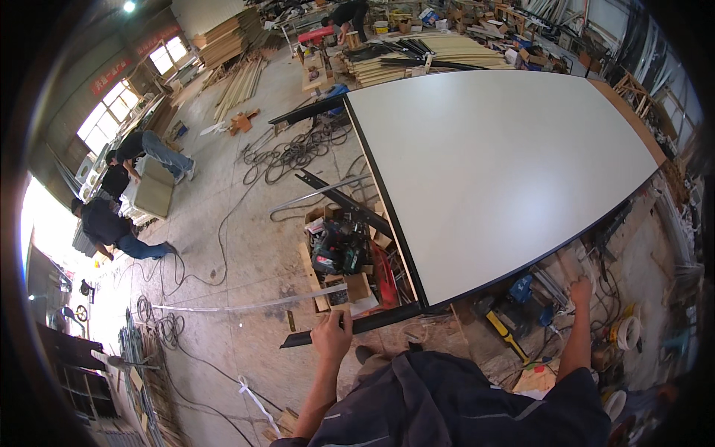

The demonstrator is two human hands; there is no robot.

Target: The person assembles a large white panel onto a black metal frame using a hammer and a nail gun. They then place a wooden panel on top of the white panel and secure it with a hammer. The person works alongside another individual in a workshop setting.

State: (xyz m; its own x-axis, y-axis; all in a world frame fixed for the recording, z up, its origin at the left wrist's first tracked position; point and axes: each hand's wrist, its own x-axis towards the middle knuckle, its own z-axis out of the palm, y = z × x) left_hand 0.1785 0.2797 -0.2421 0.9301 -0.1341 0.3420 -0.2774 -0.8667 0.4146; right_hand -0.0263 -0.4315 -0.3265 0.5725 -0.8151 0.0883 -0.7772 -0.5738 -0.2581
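Note:
A large white panel (506, 179) with a black edge strip lies in front of me. From its near left corner a black metal bar (380, 322) juts out to the left. My left hand (333, 335) is closed over this bar, fingers curled at its far side. My right hand (580, 292) reaches out beyond the panel's near edge, beside metal profiles and cables. Its fingers are too small to read, and I cannot make out whether it holds anything. Next to it are a blue power tool (523, 289) and a yellow-and-black tool (506, 335).
A box of power tools (339, 249) stands left of the panel. Coiled cables (290, 153) and a thin metal strip (246, 304) cross the floor. Two people bend over a pale box (154, 188) at left; another person (350, 15) bends at the back. Stacked boards (227, 37) stand far off.

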